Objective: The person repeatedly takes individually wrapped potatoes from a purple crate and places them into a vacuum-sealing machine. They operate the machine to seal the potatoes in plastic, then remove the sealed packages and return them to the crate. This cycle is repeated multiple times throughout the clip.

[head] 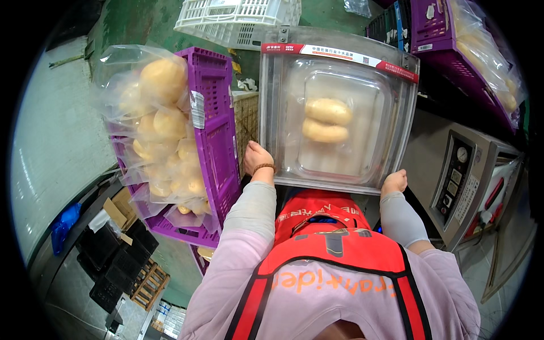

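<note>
Before me is a vacuum packing machine with a clear, metal-framed lid (280, 161). Two pale, peeled potatoes (327, 121), apparently in a clear bag, lie side by side beneath the clear cover. My left hand (258, 158), a braided band at its wrist, is curled at the left edge of the lid near the front. At the front right corner, my right hand (394, 182) has its fingers curled about the lid's edge. The undersides of both hands are hidden. Whether the lid sits fully down cannot be told from above.
A purple crate (216, 148) holding several clear bags of peeled potatoes (163, 127) stands at left. Another purple crate (433, 25) with bags is at upper right. A white crate (238, 15) lies beyond the machine. A control panel (454, 178) with a gauge is at right.
</note>
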